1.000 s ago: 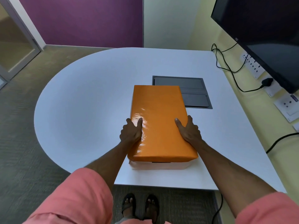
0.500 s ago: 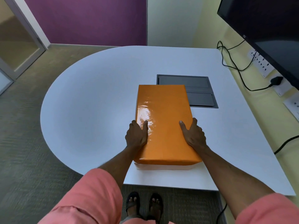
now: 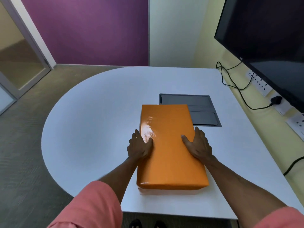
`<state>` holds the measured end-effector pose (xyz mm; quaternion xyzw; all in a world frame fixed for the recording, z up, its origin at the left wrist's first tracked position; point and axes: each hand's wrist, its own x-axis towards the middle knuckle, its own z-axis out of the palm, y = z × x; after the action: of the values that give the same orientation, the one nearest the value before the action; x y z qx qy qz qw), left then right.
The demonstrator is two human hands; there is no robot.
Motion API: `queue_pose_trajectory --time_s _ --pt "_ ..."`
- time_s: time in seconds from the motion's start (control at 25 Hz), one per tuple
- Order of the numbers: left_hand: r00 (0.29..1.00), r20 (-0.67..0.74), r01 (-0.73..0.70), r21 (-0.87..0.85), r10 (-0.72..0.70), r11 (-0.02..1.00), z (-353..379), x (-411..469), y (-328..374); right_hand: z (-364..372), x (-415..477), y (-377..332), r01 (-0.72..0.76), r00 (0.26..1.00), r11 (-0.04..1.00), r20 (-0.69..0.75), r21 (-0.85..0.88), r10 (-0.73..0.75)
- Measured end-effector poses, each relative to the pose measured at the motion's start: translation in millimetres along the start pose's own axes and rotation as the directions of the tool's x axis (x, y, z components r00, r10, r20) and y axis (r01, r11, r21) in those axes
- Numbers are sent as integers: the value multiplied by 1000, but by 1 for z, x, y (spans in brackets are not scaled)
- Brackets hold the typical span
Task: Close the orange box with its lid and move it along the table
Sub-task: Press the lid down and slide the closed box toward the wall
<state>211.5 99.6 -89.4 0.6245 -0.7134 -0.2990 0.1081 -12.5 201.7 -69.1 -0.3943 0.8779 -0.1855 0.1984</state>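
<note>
The orange box (image 3: 167, 145) lies lengthwise on the white table (image 3: 92, 125), its glossy orange lid seated on top and a thin pale strip of the base showing under the near end. My left hand (image 3: 139, 146) clasps the lid's left long edge, thumb on top, fingers down the side. My right hand (image 3: 198, 145) clasps the right long edge the same way. The box's far right corner overlaps a grey panel set into the table.
A grey cable hatch (image 3: 195, 109) is sunk into the tabletop beyond the box. A black screen (image 3: 269, 46) hangs on the right wall above sockets (image 3: 259, 83) and black cables (image 3: 236, 89). The table's near edge is close to the box.
The view has tilted up and the box sits slightly farther from the near table edge. Both hands keep the same grip on the lid's long sides.
</note>
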Motion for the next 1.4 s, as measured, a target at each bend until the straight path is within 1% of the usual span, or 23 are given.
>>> queue_pose_trajectory --time_s 0.08,0.16,0.24,0.36,0.56,0.68,0.8,0.88,0.96,1.04,1.12,1.2,1.28,1.4 --pt "989 65 -135 46 132 990 -9 24 9 -11 20 -14 97 995 994 38 -44 -95" --pt "968 127 -230 116 215 966 -15 47 21 -18 40 -31 141 985 986 112 -83 -131" --pt "955 189 -263 173 230 949 -12 62 30 -19 55 -41 160 974 978 180 -130 -135" --pt "947 245 -264 228 207 937 -1 70 34 -11 65 -45 169 960 964 258 -206 -113" --pt "964 130 -261 303 232 916 6 73 37 -5 69 -40 163 962 963 252 -212 -107" --pt "959 115 -282 322 258 904 4 74 39 -4 69 -40 158 960 964 262 -216 -99" --pt "955 130 -293 256 268 921 -4 73 37 -9 65 -39 168 954 970 277 -175 -116" --pt "959 125 -275 191 254 942 -6 68 31 -10 56 -35 152 962 982 246 -112 -121" --pt "969 115 -231 124 217 965 -6 59 23 -8 44 -30 90 978 995 189 -34 -82" --pt "982 109 -162 34 157 986 -2 47 12 -5 33 -23 -11 987 997 161 78 -2" --pt "988 118 -92 -72 100 993 1 36 3 -3 24 -17 -122 983 968 165 220 86" --pt "986 138 -70 -190 97 979 3 31 -1 -3 17 -13 -195 972 931 186 309 142" --pt "983 145 -72 -265 113 961 3 26 0 -3 11 -12 -203 971 920 192 335 144" --pt "986 146 -38 -277 81 960 2 24 2 -7 5 -15 -207 973 905 178 372 149"
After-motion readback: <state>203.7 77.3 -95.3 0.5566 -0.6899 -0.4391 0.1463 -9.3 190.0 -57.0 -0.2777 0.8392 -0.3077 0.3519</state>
